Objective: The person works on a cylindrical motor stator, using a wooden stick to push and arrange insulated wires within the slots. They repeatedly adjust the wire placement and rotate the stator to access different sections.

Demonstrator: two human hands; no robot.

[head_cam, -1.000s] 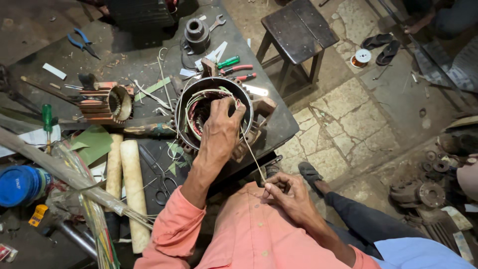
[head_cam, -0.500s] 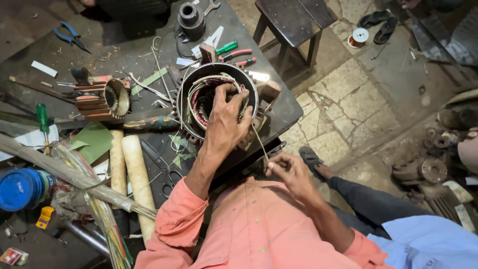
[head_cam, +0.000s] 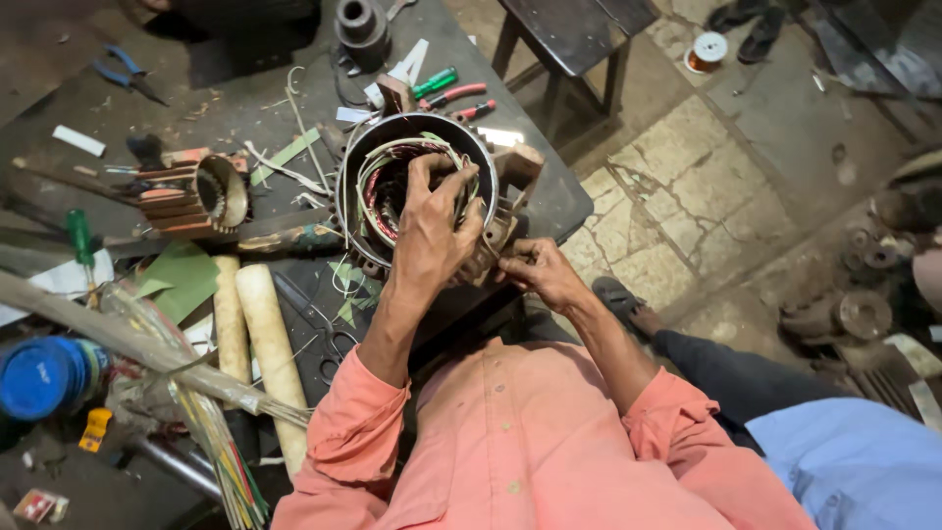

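A round motor stator (head_cam: 365, 147) with copper, white and green windings stands on the dark workbench (head_cam: 245, 108). My left hand (head_cam: 432, 231) reaches into its bore, fingers curled over the winding wires at the near rim. At the stator's lower right edge, my right hand (head_cam: 535, 275) is pinched on a thin wire that comes off the winding. Both sleeves are salmon pink.
A second smaller wound stator (head_cam: 196, 191) lies left of it. Two wooden rollers (head_cam: 265, 334), scissors (head_cam: 329, 334), green paper (head_cam: 182, 275), pliers (head_cam: 128, 79), screwdrivers (head_cam: 446, 88) and a blue lid (head_cam: 39, 378) litter the bench. A stool (head_cam: 579, 34) and stone floor lie right.
My right hand has moved up from near my lap to the stator's lower right edge. The left hand stays in the bore.
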